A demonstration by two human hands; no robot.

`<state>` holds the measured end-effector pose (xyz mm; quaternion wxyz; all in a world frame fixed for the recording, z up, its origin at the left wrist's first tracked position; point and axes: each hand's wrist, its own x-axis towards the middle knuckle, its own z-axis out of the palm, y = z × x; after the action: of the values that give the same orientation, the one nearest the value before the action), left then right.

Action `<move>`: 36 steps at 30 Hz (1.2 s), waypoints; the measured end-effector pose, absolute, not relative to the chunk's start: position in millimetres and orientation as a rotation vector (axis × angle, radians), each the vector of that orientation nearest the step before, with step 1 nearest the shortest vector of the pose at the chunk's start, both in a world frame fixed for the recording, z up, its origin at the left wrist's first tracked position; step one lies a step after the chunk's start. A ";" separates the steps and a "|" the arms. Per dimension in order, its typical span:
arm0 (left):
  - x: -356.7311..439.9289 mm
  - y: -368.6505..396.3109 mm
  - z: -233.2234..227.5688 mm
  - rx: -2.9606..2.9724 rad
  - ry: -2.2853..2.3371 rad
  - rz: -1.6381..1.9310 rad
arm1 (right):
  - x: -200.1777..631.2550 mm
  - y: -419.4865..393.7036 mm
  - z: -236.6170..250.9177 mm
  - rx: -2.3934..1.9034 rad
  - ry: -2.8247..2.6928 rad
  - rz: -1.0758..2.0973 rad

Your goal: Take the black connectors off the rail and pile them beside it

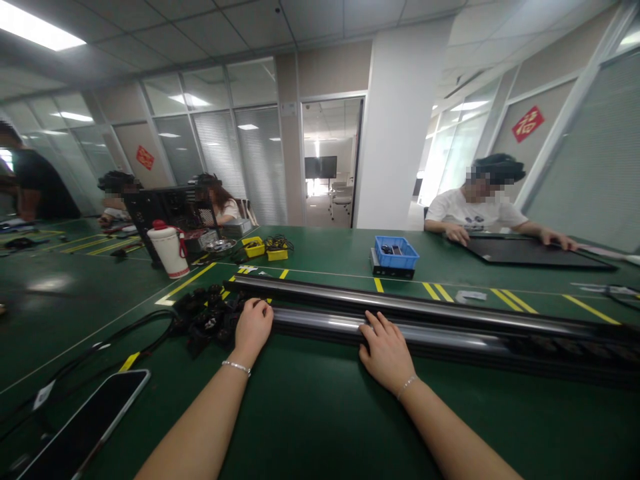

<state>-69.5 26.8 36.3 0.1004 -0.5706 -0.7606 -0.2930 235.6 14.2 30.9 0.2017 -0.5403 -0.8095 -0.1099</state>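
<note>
A long black and silver metal rail assembly (430, 320) is seen lying across the green worktop (320, 413), its long axis running from the middle left of the frame out to the right edge, just beyond both hands. The left hand (253, 327) is laid over the rail's left end with the fingers curled down around it in a loose grasp. The right hand (386, 353) is pressed flat on the rail further along, fingers spread and not closed around anything. Both hands are thus touching the rail, the left at its end, the right near its middle. A tangle of black cables (207, 319) is bunched just left of the left hand. A dark phone (85, 427) is placed at the lower left. Further back, a white jug (168, 250), yellow bins (265, 249) and a blue tray (396, 252) are set out, and a seated person (475, 210) is occupied at the upper right.
</note>
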 end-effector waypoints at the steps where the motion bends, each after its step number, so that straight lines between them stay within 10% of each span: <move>1: -73.4 26.9 36.8 -1.663 -2.239 -0.868 | 235.4 14.0 31.1 -1.509 -2.261 -0.308; 19: -99.4 25.9 42.9 -1.395 -2.153 -0.558 | 232.4 16.5 30.4 -1.523 -2.258 -0.317; 36: -0.3 12.8 31.1 -2.408 -1.627 -0.546 | 303.0 37.4 55.8 -1.658 -1.792 -0.525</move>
<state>-0.3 12.8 31.1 0.0920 -0.8109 -0.5478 -0.1840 303.0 37.4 55.8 0.3168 -0.6297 -0.6807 -0.1993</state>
